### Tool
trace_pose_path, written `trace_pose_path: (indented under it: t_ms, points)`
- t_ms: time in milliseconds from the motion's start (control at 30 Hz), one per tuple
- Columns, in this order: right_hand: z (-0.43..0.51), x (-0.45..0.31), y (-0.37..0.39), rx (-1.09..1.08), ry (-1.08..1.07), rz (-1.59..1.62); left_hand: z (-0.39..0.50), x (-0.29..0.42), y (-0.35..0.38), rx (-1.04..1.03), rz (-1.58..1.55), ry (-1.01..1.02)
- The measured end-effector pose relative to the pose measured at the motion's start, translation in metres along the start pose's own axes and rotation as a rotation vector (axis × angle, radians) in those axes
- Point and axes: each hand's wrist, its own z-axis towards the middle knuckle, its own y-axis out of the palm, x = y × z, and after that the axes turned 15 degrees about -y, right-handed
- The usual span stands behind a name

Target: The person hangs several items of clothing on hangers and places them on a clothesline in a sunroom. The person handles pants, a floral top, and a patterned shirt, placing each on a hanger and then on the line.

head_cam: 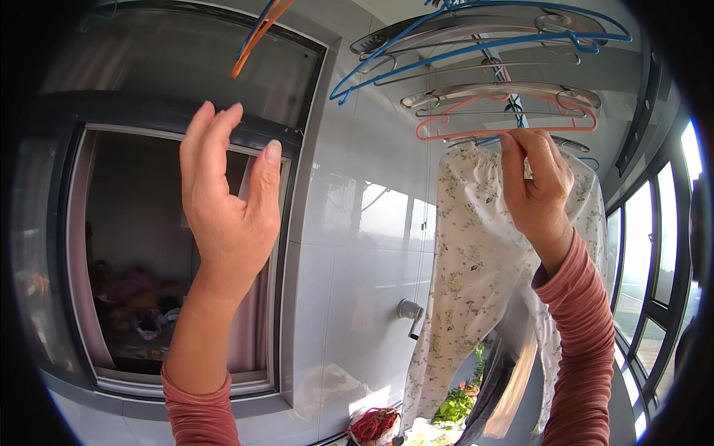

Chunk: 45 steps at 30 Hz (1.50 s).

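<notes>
My left hand (231, 195) is raised in front of a window, thumb and fingers apart, holding nothing. White floral-print trousers (474, 234) with a gathered elastic waist hang on the right. At their waist, my right hand (538, 181) has its thumb and fingertips pinched together on the neck of a blue hanger (489, 140); the fingers hide the exact contact. Just above that hand hangs an empty salmon-pink hanger (502, 134). Higher up is a larger blue plastic hanger (463, 61), among several metal hangers (502, 89) on a ceiling rail.
An orange hanger (259, 42) dangles at upper left. The window (284, 251) has a dark frame and pink curtains. A hand crank (411, 312) juts from the tiled wall. Dark trousers (491, 384), green plants (454, 407) and a red bundle (375, 426) lie low behind. Glazed windows (636, 245) line the right.
</notes>
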Motion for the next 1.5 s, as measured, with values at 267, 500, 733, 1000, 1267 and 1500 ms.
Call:
trace_pose_path:
  t_ms: [267,500,733,1000,1267,1500]
  points:
    - [0.047,-0.013,-0.034,0.301,0.127,0.154,0.114,0.038,0.029,-0.155,-0.062,0.257]
    - [0.062,0.008,-0.104,0.685,0.180,0.285,0.098,0.071,0.071,-0.278,-0.052,0.103]
    - [0.136,0.027,-0.137,0.292,-0.069,-0.339,0.102,0.113,0.061,-0.235,-0.022,0.227]
    - [0.204,0.015,-0.139,-0.565,0.292,-0.414,0.125,0.095,0.032,-0.309,-0.151,0.216]
    - [0.249,0.027,-0.094,-0.680,0.452,-0.388,0.173,0.038,0.004,-0.347,-0.234,0.202]
    - [0.246,0.046,-0.055,-0.582,-0.005,-0.610,0.181,0.008,0.014,0.066,-0.115,0.151]
